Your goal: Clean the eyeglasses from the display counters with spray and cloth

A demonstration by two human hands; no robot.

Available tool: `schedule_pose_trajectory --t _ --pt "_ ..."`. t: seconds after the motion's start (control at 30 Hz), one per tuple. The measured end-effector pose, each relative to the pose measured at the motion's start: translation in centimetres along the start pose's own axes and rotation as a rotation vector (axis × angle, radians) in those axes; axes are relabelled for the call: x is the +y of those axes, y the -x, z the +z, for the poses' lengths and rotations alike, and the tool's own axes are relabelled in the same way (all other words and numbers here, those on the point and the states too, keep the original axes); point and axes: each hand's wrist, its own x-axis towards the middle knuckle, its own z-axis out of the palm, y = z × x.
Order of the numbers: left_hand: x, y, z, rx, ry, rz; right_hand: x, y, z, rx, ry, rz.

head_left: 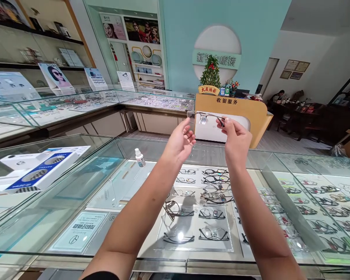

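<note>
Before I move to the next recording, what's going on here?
A person holds a pair of glasses up over a glass display counter. The right hand pinches one end; the left hand is at the other end, its exact contact hard to make out. More glasses lie in rows below, and a small white bottle stands to the left.

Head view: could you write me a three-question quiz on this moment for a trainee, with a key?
1. Which hand plainly pinches the glasses?
2. True or false: the bottle is to the left of the glasses.
3. Where is the plant?
A) on the floor
B) on the yellow desk
C) inside a display case

Key:
1. The right hand. The left hand is at the other end, but its contact is unclear.
2. True.
3. B.
</note>
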Motion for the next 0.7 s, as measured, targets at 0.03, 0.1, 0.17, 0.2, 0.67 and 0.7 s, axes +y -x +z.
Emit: schedule_pose_trajectory --t 0.03,0.1,0.17,0.2,0.67,0.7 --pt "-0.2 0.3 0.1 -0.034 -0.017 -0.032 0.0 0.1 0.1 0.019 0.023 -0.056" --pt "-0.5 0.9 0.5 -0.130 -0.035 -0.066 0.0 0.5 0.3 0.045 0.074 -0.155" --pt "-0.7 1.5 0.9 -0.189 -0.034 -0.037 0.1 0.9 0.5 0.053 0.128 -0.245" --pt "-0.8 1.7 1.0 -0.200 -0.032 -0.014 0.1 1.1 0.5 0.050 0.159 -0.288" --pt "0.7 0.0 0.0 -0.177 -0.167 0.214 -0.4 2.6 -0.5 -0.310 0.484 -0.427" --pt "0.9 0.1 -0.1 -0.187 -0.201 0.254 -0.6 2.5 -0.8 -0.264 0.498 -0.426"
